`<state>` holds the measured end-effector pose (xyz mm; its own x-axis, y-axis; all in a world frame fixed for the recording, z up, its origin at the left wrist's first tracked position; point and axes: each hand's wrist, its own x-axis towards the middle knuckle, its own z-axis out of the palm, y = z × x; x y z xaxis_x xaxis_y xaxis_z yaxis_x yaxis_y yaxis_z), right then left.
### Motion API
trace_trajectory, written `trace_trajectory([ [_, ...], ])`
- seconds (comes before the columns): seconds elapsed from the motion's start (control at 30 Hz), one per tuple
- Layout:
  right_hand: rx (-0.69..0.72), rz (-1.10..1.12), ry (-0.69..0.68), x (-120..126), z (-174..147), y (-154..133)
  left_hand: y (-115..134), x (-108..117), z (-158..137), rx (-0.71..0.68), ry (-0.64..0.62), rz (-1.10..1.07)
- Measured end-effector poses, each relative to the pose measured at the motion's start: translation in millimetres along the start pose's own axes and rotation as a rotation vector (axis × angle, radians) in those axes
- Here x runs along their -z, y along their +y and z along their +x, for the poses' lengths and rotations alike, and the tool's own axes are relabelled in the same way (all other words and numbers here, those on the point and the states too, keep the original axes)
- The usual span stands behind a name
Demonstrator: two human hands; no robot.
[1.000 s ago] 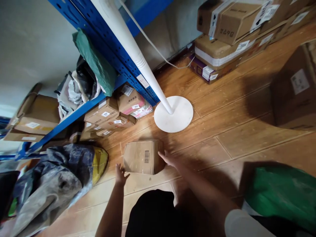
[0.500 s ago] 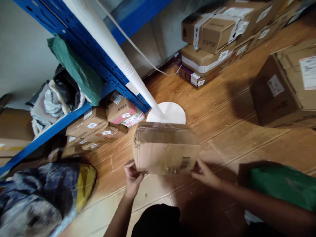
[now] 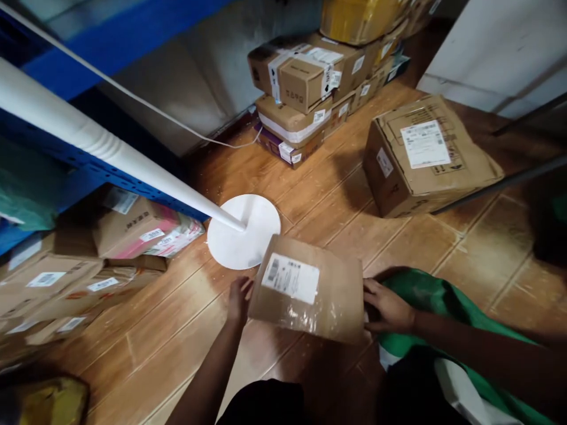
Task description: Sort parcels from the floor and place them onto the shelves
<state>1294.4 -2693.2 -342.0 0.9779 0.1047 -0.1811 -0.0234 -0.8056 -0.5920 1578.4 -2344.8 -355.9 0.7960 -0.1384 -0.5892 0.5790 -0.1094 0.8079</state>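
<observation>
Taped cardboard box (image 3: 330, 289) is between the person's two hands, in the near middle of the scene, seemingly clear of the wooden floor (image 3: 177, 307), label side up, sitting slightly askew. Left hand (image 3: 239, 300) at its left end, fingers bent against the edge, tips partly hidden; right hand (image 3: 390, 307) on the right end, fingers curled on the side, thumb low. Far left corner overlaps the white round base (image 3: 228, 251) from where I stand; contact can't be told. Green plastic sheet (image 3: 436, 295) just beyond the right hand; larger labelled carton (image 3: 427, 177) far right. I judge the step as handling the box two-handed; next move calls for even pressure on both ends and clearance from that base.
</observation>
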Motion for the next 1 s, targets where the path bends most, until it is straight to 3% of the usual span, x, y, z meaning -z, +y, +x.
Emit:
trace_trajectory([
  [0.07,-0.108,0.035,0.059,-11,-5,-4,2,-1,-11,-0.079,0.104,-0.043],
  [0.13,-0.108,-0.006,0.140,-15,-9,-8,3,-4,-21,-0.154,0.128,-0.053],
  [0.2,0.005,-0.136,0.238,-15,-9,-15,4,-13,-24,-0.206,0.083,-0.039],
  [0.27,0.214,-0.305,0.338,-11,-7,-28,7,-30,-21,-0.271,0.022,0.002],
  [0.33,0.426,-0.455,0.370,-7,-3,-42,14,-57,-13,-0.354,-0.060,0.077],
  [0.4,0.542,-0.535,0.332,-4,3,-52,32,-96,-3,-0.450,-0.224,0.216],
  [0.47,0.532,-0.540,0.264,0,13,-53,58,-142,0,-0.564,-0.430,0.452],
  [0.53,0.469,-0.504,0.213,8,28,-44,84,-185,-8,-0.721,-0.535,0.729],
  [0.6,0.383,-0.467,0.155,25,52,-28,98,-217,-25,-0.883,-0.481,0.877],
  [0.67,0.282,-0.465,0.132,48,83,-7,97,-233,-46,-1.003,-0.350,0.849],
  [0.73,0.173,-0.499,0.174,76,111,17,83,-231,-63,-1.026,-0.293,0.791],
  [0.8,0.069,-0.537,0.236,106,129,44,65,-213,-74,-0.973,-0.356,0.803],
  [0.9,0.021,-0.600,0.222,149,126,89,48,-160,-85,-0.861,-0.509,0.849],
  [1.0,0.069,-0.664,0.069,184,109,127,45,-89,-103,-0.735,-0.542,0.822],
])
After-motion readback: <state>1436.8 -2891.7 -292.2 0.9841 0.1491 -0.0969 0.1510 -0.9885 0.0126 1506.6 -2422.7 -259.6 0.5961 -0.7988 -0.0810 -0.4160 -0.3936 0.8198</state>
